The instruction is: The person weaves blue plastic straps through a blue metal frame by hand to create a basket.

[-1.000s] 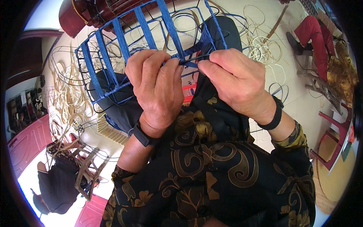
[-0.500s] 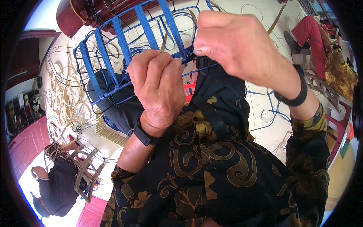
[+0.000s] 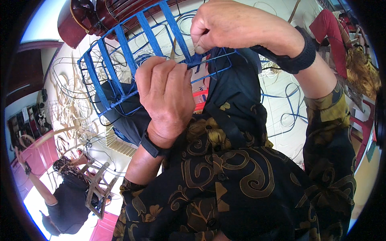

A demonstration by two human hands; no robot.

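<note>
Blue openwork frame looks like metal wire bound with matt, faintly fibrous strips; dark-red furniture glossy, like lacquered wood; floor tiles smooth; shirt matt printed cloth; right wristband fuzzy, towel-like fabric

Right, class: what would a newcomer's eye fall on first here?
Probably the blue frame at upper left, the left hand gripping its near edge and the right hand close by. Next, tangled pale strips at left, and the dark shirt with gold swirls below.
</note>
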